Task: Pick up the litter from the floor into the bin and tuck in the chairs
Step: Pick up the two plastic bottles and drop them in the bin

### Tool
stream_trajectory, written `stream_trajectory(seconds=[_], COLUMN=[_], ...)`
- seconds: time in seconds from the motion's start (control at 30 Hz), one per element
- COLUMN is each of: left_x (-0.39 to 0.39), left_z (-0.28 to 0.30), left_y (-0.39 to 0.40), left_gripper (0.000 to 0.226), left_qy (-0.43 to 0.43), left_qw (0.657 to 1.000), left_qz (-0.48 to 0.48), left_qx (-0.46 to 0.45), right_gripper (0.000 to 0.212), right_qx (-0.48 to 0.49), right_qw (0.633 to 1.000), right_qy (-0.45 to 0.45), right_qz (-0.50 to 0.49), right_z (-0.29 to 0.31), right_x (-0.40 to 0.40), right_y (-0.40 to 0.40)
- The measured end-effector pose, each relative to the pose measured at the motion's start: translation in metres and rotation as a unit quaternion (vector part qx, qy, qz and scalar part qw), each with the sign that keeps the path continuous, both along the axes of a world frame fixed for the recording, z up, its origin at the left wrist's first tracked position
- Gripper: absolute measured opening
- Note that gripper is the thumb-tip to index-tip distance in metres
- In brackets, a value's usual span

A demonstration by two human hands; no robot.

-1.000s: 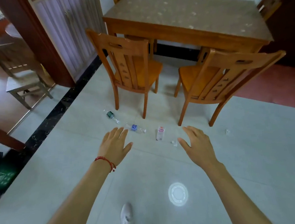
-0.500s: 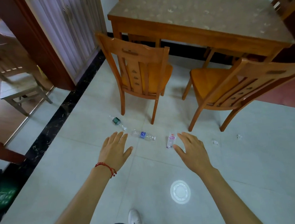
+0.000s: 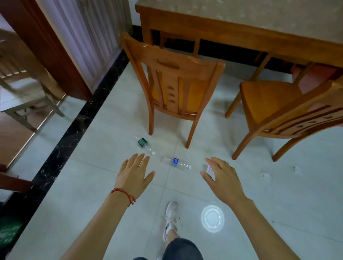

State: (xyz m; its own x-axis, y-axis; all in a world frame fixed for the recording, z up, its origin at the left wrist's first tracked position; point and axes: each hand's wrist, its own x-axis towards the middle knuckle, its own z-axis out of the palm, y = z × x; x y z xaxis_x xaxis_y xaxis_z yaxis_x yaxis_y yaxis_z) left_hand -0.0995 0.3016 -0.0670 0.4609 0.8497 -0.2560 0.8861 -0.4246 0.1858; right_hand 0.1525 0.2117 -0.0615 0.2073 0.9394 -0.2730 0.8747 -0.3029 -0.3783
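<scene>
Green bin point(image 3: 3, 235): stood at the far left edge, well apart from the blue-label bottle, partly cut off and dim.

Green-label bottle point(image 3: 144, 144): lay on the pale floor tiles point(image 3: 298, 212) just left of the blue-label bottle, its white cap pointing toward it.

Left hand point(image 3: 133, 175): hovered palm down, fingers straight and spread, holding nothing; set just left of and nearer the camera than the blue-label bottle. A red string bracelet point(image 3: 124, 195) circled the wrist.

Blue-label bottle point(image 3: 176, 162): clear plastic, lay on its side between the two hands, touching neither.

Left chair point(image 3: 176, 86): stood pulled out from the table point(image 3: 249, 13), directly beyond the blue-label bottle, back toward the camera.

Small white bottle point(image 3: 209, 169): lay right of the blue-label bottle, partly hidden behind the right hand's fingers; contact could not be told.

Right hand point(image 3: 222, 179): fingers relaxed and spread, gripping nothing plainly.

White round lid point(image 3: 212, 218): lay nearer the camera than the blue-label bottle, to its right.

Right chair point(image 3: 284, 107): stood pulled out, angled, right of the blue-label bottle.

Two paper scraps point(image 3: 265, 175): lay far right of the blue-label bottle.
</scene>
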Motion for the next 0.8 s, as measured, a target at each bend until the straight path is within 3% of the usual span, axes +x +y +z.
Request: stream_trajectory(seconds=[0.5,0.8], left_x=[0.015,0.011], left_z=[-0.024,-0.056], left_y=[0.121,0.193], left_gripper=[0.06,0.059], left_qy=[0.035,0.041], left_qw=[0.998,0.989], left_qz=[-0.007,-0.102], left_qx=[-0.057,-0.103], right_gripper=[0.051,0.052], right_qx=[-0.03,-0.048], right_qw=[0.998,0.989], right_qy=[0.059,0.074], right_qz=[-0.012,-0.117], right_z=[-0.03,-0.055], right_x=[0.003,-0.033], right_y=[0.122,0.144])
